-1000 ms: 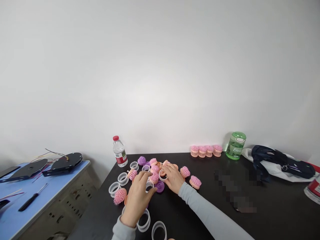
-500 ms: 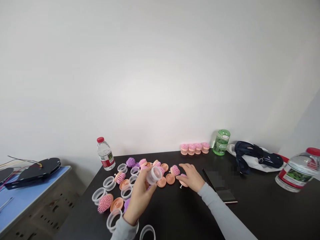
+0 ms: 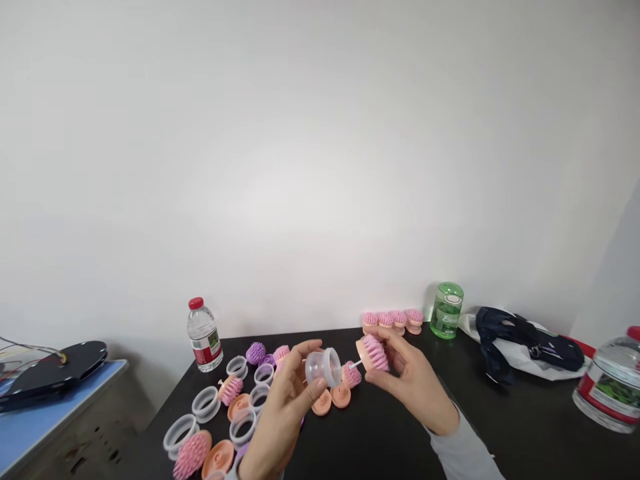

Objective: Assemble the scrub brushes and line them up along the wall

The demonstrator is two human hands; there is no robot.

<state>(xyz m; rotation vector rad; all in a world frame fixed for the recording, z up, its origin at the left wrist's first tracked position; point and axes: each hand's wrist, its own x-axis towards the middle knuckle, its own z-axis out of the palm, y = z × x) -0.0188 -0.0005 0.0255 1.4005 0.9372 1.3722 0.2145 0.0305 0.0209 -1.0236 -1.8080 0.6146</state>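
1. From here I see the left hand (image 3: 283, 410) gripping a clear cup (image 3: 320, 368), tipped sideways above the black table (image 3: 370, 437).
2. The right hand (image 3: 415, 380) pinches a pink brush (image 3: 375, 353), its stem (image 3: 355, 365) pointing at the cup, just beside it.
3. Four brushes (image 3: 399, 320) stand rowed along the wall (image 3: 320, 167), near a green jar (image 3: 447, 311).

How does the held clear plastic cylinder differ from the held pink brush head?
The clear plastic cylinder is translucent; the pink brush head is opaque. The left hand holds the cylinder, the right hand the brush head. The cylinder looks smooth, the brush head bristly. Both are handheld.
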